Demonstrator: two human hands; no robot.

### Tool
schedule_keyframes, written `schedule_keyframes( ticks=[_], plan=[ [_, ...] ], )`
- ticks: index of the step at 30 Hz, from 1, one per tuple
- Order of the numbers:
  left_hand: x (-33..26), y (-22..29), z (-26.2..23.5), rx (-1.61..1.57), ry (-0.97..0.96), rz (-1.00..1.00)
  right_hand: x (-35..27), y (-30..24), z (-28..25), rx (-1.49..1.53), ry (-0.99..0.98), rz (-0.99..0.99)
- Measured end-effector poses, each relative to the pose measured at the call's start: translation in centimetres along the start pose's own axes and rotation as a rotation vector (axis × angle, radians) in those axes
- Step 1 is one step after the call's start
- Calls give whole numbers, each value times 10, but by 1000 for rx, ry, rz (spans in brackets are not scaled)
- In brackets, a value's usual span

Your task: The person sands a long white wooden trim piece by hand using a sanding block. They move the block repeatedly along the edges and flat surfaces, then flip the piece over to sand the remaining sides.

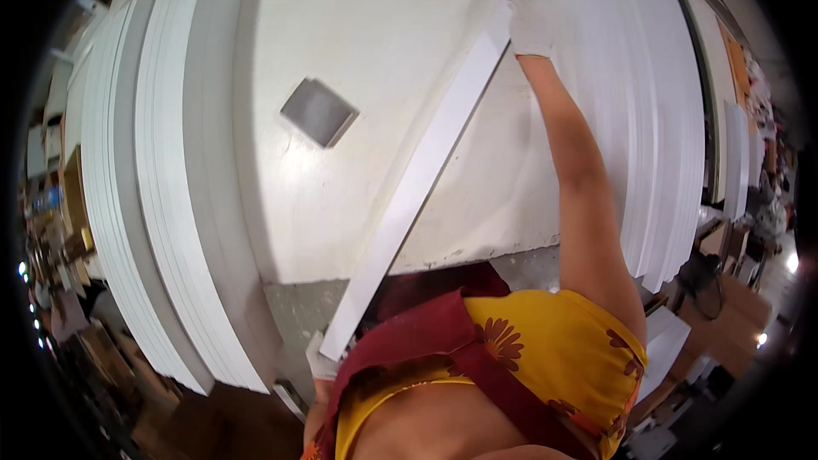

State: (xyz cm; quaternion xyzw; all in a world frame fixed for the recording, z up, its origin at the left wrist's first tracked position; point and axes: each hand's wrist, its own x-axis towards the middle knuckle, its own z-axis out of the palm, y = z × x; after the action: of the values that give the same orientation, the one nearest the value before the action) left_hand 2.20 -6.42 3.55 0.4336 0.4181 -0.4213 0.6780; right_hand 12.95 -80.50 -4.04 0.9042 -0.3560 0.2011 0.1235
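A long narrow white strip [422, 175] lies slantwise across a big white board [375, 51], running from the top right down to my body. My right hand [528, 25], in a white glove, reaches far out and rests on the strip's far end, with a small dark tip showing just above it. My left hand [319, 364], also gloved in white, holds the strip's near end by the board's front edge; most of that hand is hidden behind my clothes. A grey square pad [318, 111] lies on the board to the left of the strip.
Tall stacks of white sheets [162, 196] stand at the left, and more white sheets [673, 145] are stacked at the right. A grey floor patch [294, 311] shows below the board's edge. Cluttered shelves and boxes [60, 230] line the far left; a person [771, 213] is at the far right.
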Motion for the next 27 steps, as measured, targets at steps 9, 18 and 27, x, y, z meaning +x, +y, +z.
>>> schedule_keyframes(
  ticks=[9, 18, 27],
  plan=[
    [29, -2, -35, 39, -151, 28, -214, -168, -173, 503, -35, -469],
    [25, -5, -10, -91, -423, 26, -302, -195, -213, 758, -226, -584],
    [38, -38, 44, -364, -755, -63, -354, -232, -246, 476, -105, -704]
  ],
)
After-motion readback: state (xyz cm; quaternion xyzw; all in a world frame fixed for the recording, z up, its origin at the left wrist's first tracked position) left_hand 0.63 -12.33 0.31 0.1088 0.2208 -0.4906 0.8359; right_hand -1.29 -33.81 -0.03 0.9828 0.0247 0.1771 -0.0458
